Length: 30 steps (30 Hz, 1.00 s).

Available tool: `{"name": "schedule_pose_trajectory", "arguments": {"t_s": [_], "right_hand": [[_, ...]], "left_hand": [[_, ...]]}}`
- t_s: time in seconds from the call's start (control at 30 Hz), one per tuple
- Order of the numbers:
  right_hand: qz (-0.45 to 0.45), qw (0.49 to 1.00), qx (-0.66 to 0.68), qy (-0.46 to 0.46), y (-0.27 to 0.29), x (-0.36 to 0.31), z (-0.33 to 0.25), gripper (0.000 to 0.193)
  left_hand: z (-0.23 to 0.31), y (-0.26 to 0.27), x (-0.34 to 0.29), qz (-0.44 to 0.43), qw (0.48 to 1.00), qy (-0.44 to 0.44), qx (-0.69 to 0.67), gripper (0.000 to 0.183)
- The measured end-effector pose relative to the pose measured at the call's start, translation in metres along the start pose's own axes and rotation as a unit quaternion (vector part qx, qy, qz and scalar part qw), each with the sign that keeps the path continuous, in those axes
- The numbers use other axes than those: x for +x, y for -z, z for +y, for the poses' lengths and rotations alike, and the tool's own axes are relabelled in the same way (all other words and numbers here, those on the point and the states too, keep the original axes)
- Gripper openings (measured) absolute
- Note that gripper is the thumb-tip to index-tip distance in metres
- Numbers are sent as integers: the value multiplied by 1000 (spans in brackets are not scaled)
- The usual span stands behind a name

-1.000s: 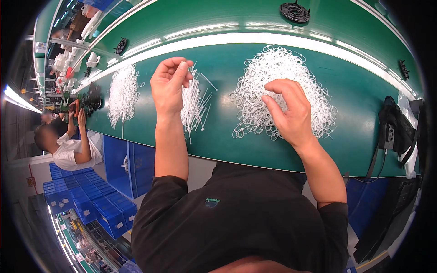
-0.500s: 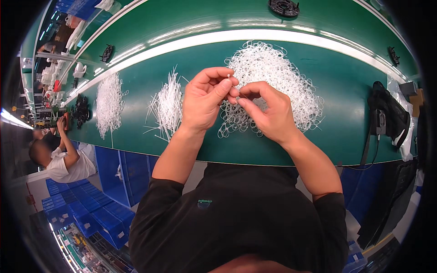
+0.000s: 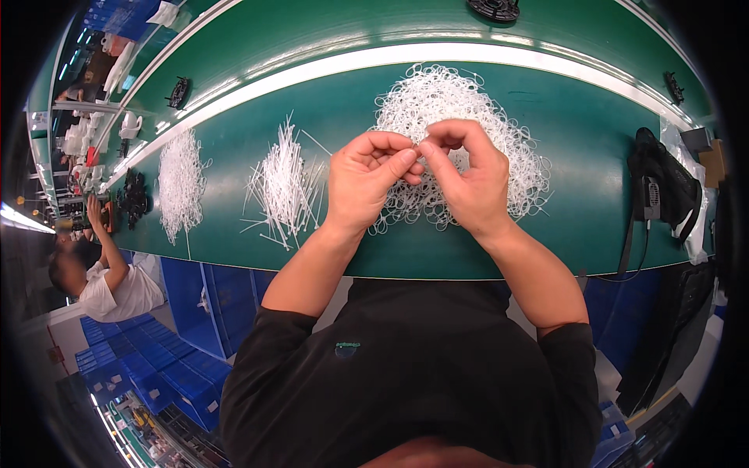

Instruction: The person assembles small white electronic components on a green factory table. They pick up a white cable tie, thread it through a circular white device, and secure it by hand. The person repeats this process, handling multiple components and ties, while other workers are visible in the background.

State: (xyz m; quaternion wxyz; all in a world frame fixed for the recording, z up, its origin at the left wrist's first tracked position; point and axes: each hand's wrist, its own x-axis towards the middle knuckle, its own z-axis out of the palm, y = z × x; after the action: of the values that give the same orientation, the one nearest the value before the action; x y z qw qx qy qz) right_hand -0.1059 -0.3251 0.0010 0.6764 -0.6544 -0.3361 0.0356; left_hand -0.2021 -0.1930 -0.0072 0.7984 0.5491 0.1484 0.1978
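Observation:
My left hand (image 3: 364, 178) and my right hand (image 3: 473, 178) meet fingertip to fingertip above the green bench, at the near left side of a big heap of looped white cable ties (image 3: 511, 156). Both are closed in a pinch on a thin white cable tie; the fingers cover most of it. A thin white strand (image 3: 316, 142) sticks out to the left behind my left hand; whether it belongs to the held tie I cannot tell. Left of that hand lies a loose pile of straight white cable ties (image 3: 282, 187).
Farther left is another pile of white ties (image 3: 180, 187), with black parts (image 3: 136, 196) beyond it. A black mesh bag (image 3: 663, 183) with a cable lies at the right. Black round parts (image 3: 495, 9) rest on the far belt. A co-worker (image 3: 117, 288) sits at left near blue bins (image 3: 148, 359).
My fingertips have shifted slightly right, and the right hand has risen and turned so its thumb and fingers press against the left fingertips. The view has tilted slightly.

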Motion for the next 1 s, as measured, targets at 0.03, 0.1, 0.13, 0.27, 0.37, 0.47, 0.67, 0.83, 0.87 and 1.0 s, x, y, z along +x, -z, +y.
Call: {"name": "schedule_pose_trajectory", "arguments": {"t_s": [0.03, 0.1, 0.13, 0.27, 0.37, 0.47, 0.67, 0.83, 0.87, 1.0], "right_hand": [[-5, 999, -30, 18, 1, 0, 1, 13], [-13, 994, -88, 56, 2, 1, 4, 10], [-18, 993, -96, 72, 2, 2, 5, 9], [-28, 987, -118, 101, 2, 4, 5, 9], [-28, 989, -111, 98, 1, 4, 5, 8], [-28, 988, -114, 100, 2, 4, 4, 7], [-37, 987, -123, 100, 4, 5, 4, 6], [-41, 986, -127, 99, 4, 5, 3, 7], [-42, 987, -123, 92, 4, 5, 3, 6], [-41, 990, -121, 59, 3, 2, 5, 5]], "left_hand": [[-1, -1, 0, -1, 1000, -2, 2, 14], [-2, -1, 0, 10, 1000, -11, 7, 15], [-2, -1, 0, 16, 1000, -15, 9, 15], [-2, -1, 3, 33, 999, -28, -1, 15], [-1, -2, 2, 42, 999, -32, 5, 15], [-2, -1, 3, 41, 998, -36, -2, 15], [-2, 0, 2, 36, 999, -38, -3, 16], [-4, 2, 3, 26, 999, -33, 5, 15], [-4, 1, 2, 23, 999, -32, 30, 14], [-2, -2, -3, 15, 991, -13, 135, 13]]}}
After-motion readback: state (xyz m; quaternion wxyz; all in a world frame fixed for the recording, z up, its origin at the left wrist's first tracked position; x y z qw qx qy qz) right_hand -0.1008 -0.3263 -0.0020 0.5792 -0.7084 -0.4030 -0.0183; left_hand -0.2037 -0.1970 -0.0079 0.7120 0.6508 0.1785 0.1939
